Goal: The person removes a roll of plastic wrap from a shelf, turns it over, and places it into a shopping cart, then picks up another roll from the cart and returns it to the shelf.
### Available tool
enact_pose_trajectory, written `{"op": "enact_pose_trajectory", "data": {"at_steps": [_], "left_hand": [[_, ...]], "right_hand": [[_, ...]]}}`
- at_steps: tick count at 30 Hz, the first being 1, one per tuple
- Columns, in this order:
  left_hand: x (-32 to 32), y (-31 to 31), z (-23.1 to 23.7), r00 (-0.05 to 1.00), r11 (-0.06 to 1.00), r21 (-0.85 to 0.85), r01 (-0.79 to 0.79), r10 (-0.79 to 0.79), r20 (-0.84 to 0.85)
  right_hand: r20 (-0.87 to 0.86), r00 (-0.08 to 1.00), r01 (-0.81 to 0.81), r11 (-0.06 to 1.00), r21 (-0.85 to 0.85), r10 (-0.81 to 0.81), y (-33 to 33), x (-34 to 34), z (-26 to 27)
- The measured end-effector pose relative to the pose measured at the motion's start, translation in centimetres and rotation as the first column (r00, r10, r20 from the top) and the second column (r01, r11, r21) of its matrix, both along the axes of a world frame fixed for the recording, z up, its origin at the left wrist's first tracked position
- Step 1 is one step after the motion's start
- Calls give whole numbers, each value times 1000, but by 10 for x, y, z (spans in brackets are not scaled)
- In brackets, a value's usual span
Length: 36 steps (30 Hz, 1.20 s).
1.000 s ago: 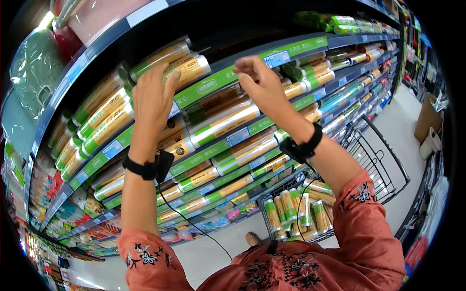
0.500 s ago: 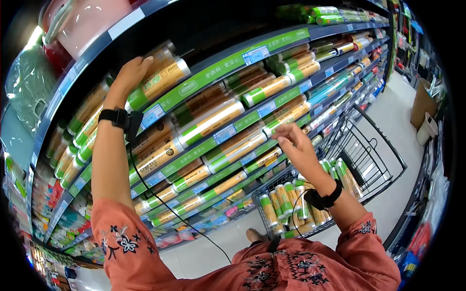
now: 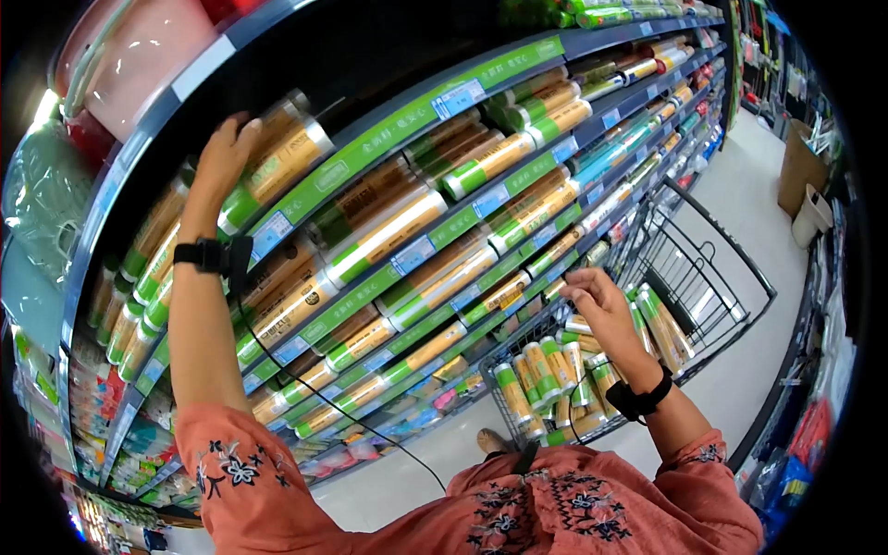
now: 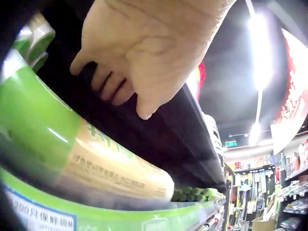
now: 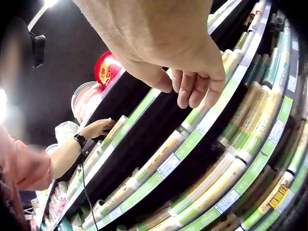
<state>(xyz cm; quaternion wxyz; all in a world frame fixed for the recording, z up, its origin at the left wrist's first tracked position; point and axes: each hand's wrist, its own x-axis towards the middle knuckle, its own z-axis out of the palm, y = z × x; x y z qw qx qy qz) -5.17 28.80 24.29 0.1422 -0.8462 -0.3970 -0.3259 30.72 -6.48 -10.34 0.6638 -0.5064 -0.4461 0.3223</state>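
Note:
My left hand (image 3: 225,157) reaches to the upper shelf, just behind a green-and-tan roll of food storage bags (image 3: 294,153) lying at the shelf's front. The left wrist view has this hand (image 4: 144,53) over the same roll (image 4: 115,159), its fingers loosely bent and gripping nothing. Lower down and to the right, my right hand (image 3: 606,314) hangs in the air between the shelves and the cart, fingers relaxed with nothing in them. Seen from the right wrist, that hand (image 5: 168,53) overlaps the rows of rolls behind it.
A wire shopping cart (image 3: 754,277) stands at right, several bag rolls (image 3: 546,370) in its near part. More rolls (image 3: 388,236) line the stepped shelves. Pink tubs (image 3: 139,55) sit at upper left. A cardboard box (image 3: 800,166) is on the aisle floor. A black cable (image 3: 351,416) hangs from my left wrist.
My right hand has moved from the upper shelf down and right towards the cart. My left hand has shifted left along the upper shelf, behind the front roll. The head view has turned slightly.

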Motion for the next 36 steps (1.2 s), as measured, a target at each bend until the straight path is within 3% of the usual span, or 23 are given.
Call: {"op": "enact_pose_trajectory", "data": {"at_steps": [3,5,7,8,10,12,14,16,18,20,22,24,26,34,36], "left_hand": [[3,-39,-22,992,981,149,123,-125,2],[26,-113,-49,984,994,22,108,-110,142],[35,-156,-87,960,971,7,241,-239,148],[41,-177,-111,969,977,33,212,-214,123],[37,-201,-163,924,918,-141,370,-349,154],[39,-223,-227,895,826,-357,436,-358,265],[43,-239,-301,874,632,-637,442,-144,463],[50,-267,-348,922,503,-789,353,-42,385],[53,-291,-377,897,315,-869,381,101,430],[49,-305,-393,897,253,-883,395,99,430],[44,-309,-403,885,239,-883,404,141,444],[42,-313,-405,890,230,-892,388,159,428],[40,-313,-406,889,223,-899,377,183,419],[39,-322,-400,923,212,-945,248,246,297],[37,-324,-400,934,208,-951,229,230,275]], "right_hand": [[-49,998,33,999,-13,-33,-8,6,-17],[90,990,110,994,-8,-109,-10,22,-35],[1,989,146,989,-34,-146,-16,38,-51],[-58,981,179,981,-74,-183,-22,43,-54],[-29,975,213,967,-142,-219,-32,63,-75],[64,964,265,941,-209,-257,-44,77,-108],[115,954,301,904,-304,-279,-55,77,-141],[318,931,318,824,-468,-178,-62,95,-214],[400,896,393,758,-521,-190,-74,82,-245],[264,957,266,730,-629,-121,-74,71,-272],[352,934,222,658,-719,69,-69,59,-291],[404,893,173,677,-716,200,-55,42,-344],[412,862,114,681,-723,294,-45,18,-351],[181,915,5,440,-898,360,-12,-43,-350],[207,926,53,436,-899,316,-12,-51,-355]]}}
